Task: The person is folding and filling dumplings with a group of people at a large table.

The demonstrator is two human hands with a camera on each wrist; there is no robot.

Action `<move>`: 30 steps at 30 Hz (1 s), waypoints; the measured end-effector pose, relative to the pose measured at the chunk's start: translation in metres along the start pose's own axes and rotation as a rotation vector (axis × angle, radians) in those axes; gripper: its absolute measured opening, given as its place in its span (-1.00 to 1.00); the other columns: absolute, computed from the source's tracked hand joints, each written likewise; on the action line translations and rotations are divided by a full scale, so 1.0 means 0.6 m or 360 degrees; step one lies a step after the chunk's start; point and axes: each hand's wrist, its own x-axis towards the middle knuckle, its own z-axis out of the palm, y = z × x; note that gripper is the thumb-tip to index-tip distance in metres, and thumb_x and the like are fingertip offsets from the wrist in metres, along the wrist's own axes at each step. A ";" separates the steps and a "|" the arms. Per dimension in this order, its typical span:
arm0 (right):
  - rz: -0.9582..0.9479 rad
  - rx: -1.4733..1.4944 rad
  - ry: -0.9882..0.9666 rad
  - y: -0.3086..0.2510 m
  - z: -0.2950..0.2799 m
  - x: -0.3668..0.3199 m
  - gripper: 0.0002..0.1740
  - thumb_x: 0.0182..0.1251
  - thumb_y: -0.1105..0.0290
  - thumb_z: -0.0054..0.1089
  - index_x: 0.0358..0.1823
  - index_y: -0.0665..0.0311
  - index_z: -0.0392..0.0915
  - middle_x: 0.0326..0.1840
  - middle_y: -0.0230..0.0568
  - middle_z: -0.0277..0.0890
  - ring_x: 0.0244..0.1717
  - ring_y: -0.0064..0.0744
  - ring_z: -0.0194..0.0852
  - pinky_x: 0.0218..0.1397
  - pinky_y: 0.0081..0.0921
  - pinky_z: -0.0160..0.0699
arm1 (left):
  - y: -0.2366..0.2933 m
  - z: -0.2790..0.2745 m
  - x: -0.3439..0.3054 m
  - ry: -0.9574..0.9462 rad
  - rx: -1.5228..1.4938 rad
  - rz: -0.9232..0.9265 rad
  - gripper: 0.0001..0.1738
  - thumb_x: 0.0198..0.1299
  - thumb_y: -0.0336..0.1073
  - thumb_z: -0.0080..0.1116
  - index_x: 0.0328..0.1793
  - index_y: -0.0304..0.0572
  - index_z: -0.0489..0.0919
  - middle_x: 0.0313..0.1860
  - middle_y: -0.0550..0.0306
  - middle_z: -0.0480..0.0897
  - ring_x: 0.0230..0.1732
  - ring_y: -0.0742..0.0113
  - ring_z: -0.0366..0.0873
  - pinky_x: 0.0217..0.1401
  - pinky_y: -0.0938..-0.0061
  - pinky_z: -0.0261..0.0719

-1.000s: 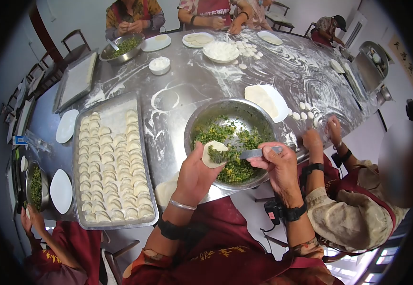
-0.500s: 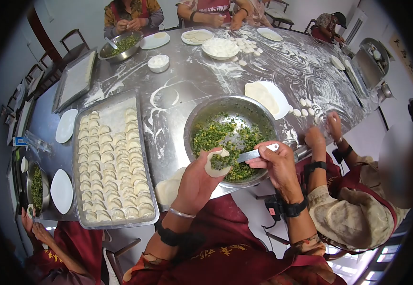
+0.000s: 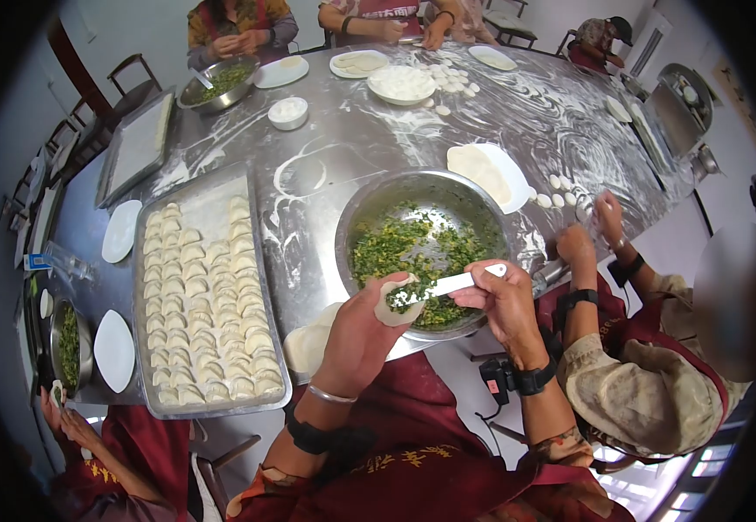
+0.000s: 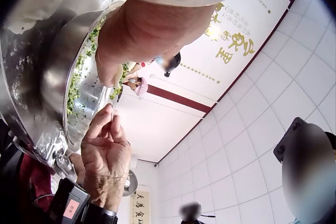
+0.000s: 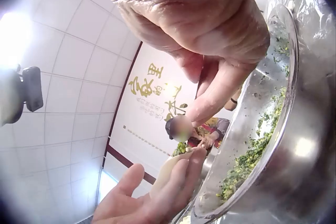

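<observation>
In my cupped left hand (image 3: 352, 335) lies a round dumpling wrapper (image 3: 384, 311), with green chopped filling on it. My right hand (image 3: 515, 309) pinches a flat metal spatula (image 3: 465, 281) by its end, and the blade reaches onto the filling in the wrapper. Both hands are over the near side of a big steel bowl (image 3: 485, 207) that holds loose green and yellow filling (image 3: 373, 252). From the right wrist view, the wrapper (image 5: 167, 174) bends along the left hand's fingers. The left wrist view has the right hand's thumb and fingertips (image 4: 106, 115) together on the spatula.
Left of the bowl stands a metal tray (image 3: 254, 209) with rows of folded dumplings. More wrappers (image 3: 306, 348) lie at the table edge beside it. Behind the bowl sits a white plate with wrappers (image 3: 482, 174). Another person's hands (image 3: 578, 248) work close on the right.
The spatula has moved left over the wrapper and turned so its flat face shows brightly. The left hand has curved the wrapper up more around the filling.
</observation>
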 end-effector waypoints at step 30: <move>0.0084 0.0647 0.0247 0.044 0.004 -0.060 -0.77 0.43 0.49 0.06 0.00 0.52 0.44 -0.19 0.14 0.63 -0.16 -0.06 0.73 -0.08 -0.31 0.79 | 0.004 0.046 0.005 -0.0057 -0.0373 0.0097 -0.18 0.52 0.21 -0.47 0.48 -0.48 0.21 0.44 -0.25 0.34 0.51 -0.02 0.22 0.60 0.14 0.04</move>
